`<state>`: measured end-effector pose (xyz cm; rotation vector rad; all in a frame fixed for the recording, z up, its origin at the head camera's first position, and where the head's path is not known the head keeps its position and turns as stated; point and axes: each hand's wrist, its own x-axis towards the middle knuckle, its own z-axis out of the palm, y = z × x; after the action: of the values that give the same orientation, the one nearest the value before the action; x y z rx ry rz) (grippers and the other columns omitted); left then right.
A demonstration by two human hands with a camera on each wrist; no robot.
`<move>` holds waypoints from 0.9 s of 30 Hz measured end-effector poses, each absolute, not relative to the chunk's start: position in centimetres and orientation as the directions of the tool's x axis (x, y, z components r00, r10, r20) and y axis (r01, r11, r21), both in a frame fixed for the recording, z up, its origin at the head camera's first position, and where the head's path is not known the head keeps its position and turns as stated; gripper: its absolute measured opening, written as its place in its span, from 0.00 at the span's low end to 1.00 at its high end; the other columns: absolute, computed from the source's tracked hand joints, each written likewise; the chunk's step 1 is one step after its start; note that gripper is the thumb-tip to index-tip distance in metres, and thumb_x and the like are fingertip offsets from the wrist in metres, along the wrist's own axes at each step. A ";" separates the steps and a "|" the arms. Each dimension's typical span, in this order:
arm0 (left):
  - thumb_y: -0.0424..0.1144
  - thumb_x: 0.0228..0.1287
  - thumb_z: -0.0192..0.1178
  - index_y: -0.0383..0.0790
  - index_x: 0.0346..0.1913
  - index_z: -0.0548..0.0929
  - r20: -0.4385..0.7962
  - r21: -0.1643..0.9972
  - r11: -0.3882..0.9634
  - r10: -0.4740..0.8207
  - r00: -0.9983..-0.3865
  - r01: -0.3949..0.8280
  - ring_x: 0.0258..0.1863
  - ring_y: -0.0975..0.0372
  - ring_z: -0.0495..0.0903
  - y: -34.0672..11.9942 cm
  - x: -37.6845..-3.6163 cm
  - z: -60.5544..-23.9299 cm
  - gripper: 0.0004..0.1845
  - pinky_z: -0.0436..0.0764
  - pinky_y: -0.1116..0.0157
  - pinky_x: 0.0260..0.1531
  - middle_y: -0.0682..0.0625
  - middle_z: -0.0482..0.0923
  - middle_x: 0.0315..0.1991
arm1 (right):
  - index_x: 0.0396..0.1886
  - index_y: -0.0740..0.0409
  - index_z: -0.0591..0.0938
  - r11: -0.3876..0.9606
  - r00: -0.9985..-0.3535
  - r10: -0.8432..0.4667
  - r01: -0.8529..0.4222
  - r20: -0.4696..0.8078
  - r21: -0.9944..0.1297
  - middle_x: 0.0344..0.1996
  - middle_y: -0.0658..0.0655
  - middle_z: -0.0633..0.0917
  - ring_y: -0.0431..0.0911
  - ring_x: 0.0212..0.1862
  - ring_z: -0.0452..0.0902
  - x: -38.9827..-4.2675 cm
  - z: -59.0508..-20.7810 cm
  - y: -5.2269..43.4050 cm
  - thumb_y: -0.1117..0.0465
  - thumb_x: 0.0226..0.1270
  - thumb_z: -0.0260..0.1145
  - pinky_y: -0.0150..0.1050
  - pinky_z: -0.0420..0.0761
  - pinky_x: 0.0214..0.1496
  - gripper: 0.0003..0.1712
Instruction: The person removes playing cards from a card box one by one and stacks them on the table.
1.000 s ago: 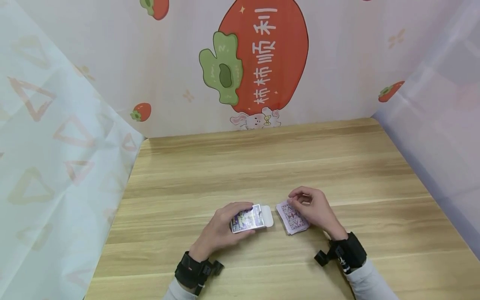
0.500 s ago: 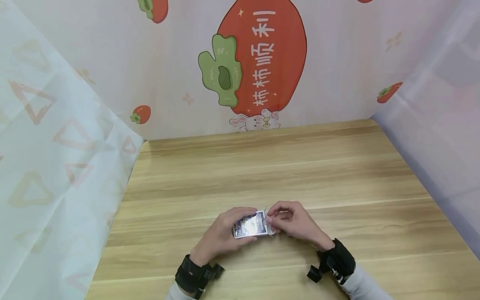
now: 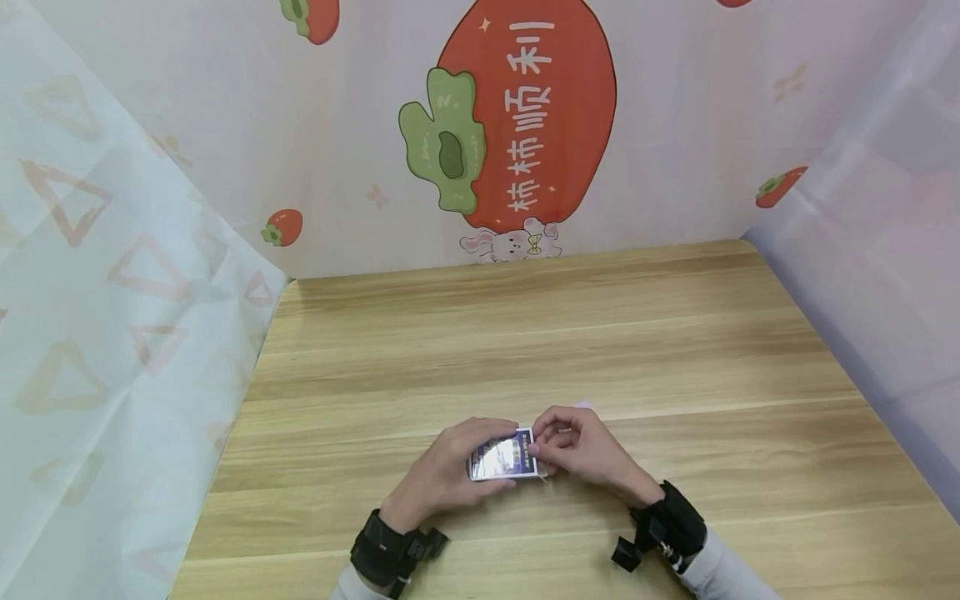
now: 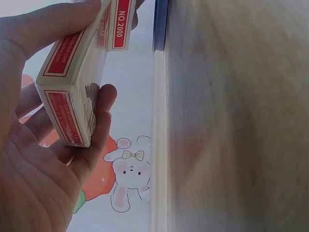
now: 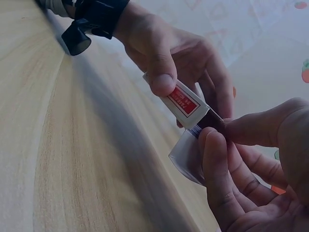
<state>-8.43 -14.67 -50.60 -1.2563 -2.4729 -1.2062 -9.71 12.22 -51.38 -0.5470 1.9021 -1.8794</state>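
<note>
A playing card box (image 3: 498, 458), white-edged with a purple printed face, is gripped by my left hand (image 3: 441, 468), thumb on one long side and fingers on the other. In the left wrist view its sides carry red panels, and a flap (image 4: 121, 21) marked NO.2000 stands out from one end. My right hand (image 3: 588, 448) is at the box's open end; in the right wrist view its thumb and fingertip pinch at the mouth, beside a pale translucent flap (image 5: 188, 157). Behind the right hand peeks a corner of the card stack (image 3: 583, 405), mostly hidden.
The wooden tabletop (image 3: 450, 333) stretches back to a wall cloth (image 3: 675, 125) with a large printed persimmon. Pale cloths hang along the left and right sides. Black camera straps (image 3: 386, 546) sit on both wrists.
My right hand has left the card stack and moved left to the box's open end, where its fingers pinch. My left hand has brought the box slightly nearer; its end flap is now hidden in the head view.
</note>
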 end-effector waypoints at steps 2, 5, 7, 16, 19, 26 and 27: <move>0.41 0.53 0.84 0.38 0.67 0.81 0.430 0.598 0.339 0.629 -0.648 0.726 0.62 0.54 0.85 -14.7 -8.4 -50.6 0.38 0.85 0.58 0.63 0.46 0.86 0.62 | 0.46 0.73 0.81 0.013 -0.837 -0.547 0.009 -0.015 -1.000 0.35 0.58 0.84 0.40 0.29 0.85 -9.7 -51.4 12.2 0.70 0.70 0.72 0.38 0.89 0.30 0.11; 0.41 0.53 0.84 0.39 0.67 0.82 0.434 0.596 0.339 0.626 -0.648 0.728 0.62 0.54 0.85 -14.7 -8.4 -50.5 0.38 0.85 0.58 0.63 0.46 0.86 0.62 | 0.46 0.74 0.81 0.011 -0.835 -0.550 0.009 -0.013 -1.000 0.35 0.60 0.84 0.40 0.29 0.85 -9.7 -51.4 12.2 0.71 0.70 0.72 0.37 0.89 0.31 0.11; 0.42 0.53 0.84 0.39 0.67 0.81 0.436 0.596 0.338 0.625 -0.647 0.729 0.62 0.55 0.85 -14.7 -8.4 -50.6 0.38 0.85 0.58 0.63 0.46 0.86 0.62 | 0.46 0.74 0.81 0.009 -0.834 -0.552 0.002 -0.007 -1.000 0.35 0.60 0.84 0.40 0.29 0.85 -9.7 -51.4 12.2 0.72 0.70 0.72 0.36 0.89 0.30 0.11; 0.42 0.55 0.84 0.40 0.67 0.82 0.433 0.601 0.338 0.624 -0.651 0.724 0.63 0.56 0.85 -14.6 -8.4 -50.6 0.36 0.85 0.58 0.64 0.47 0.86 0.63 | 0.44 0.71 0.80 0.061 -0.843 -0.538 -0.024 -0.013 -0.998 0.32 0.58 0.82 0.41 0.27 0.83 -9.6 -51.5 12.0 0.73 0.67 0.72 0.40 0.89 0.28 0.10; 0.42 0.55 0.84 0.40 0.67 0.82 0.430 0.609 0.339 0.619 -0.658 0.717 0.62 0.56 0.85 -14.6 -8.3 -50.6 0.36 0.85 0.59 0.63 0.48 0.85 0.63 | 0.45 0.72 0.80 0.086 -0.847 -0.531 -0.015 -0.033 -0.996 0.33 0.60 0.84 0.43 0.27 0.85 -9.7 -51.5 12.0 0.72 0.68 0.72 0.42 0.90 0.29 0.11; 0.41 0.54 0.84 0.39 0.68 0.81 0.427 0.615 0.350 0.605 -0.672 0.707 0.61 0.55 0.85 -14.8 -8.4 -50.6 0.38 0.86 0.58 0.61 0.46 0.85 0.64 | 0.50 0.72 0.80 0.124 -0.850 -0.520 0.022 -0.084 -0.992 0.36 0.66 0.87 0.48 0.29 0.88 -9.8 -51.2 12.3 0.67 0.70 0.74 0.47 0.92 0.32 0.16; 0.41 0.54 0.84 0.39 0.68 0.81 0.428 0.613 0.352 0.604 -0.672 0.707 0.62 0.55 0.85 -14.8 -8.4 -50.6 0.38 0.86 0.58 0.62 0.46 0.85 0.65 | 0.51 0.72 0.80 0.128 -0.851 -0.516 0.032 -0.094 -0.991 0.36 0.66 0.88 0.49 0.30 0.88 -9.8 -51.2 12.4 0.67 0.71 0.74 0.47 0.92 0.33 0.16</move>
<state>-8.40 -14.82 -50.59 -1.2083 -2.4759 -1.2228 -9.83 12.39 -51.20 -0.4670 1.9960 -1.7709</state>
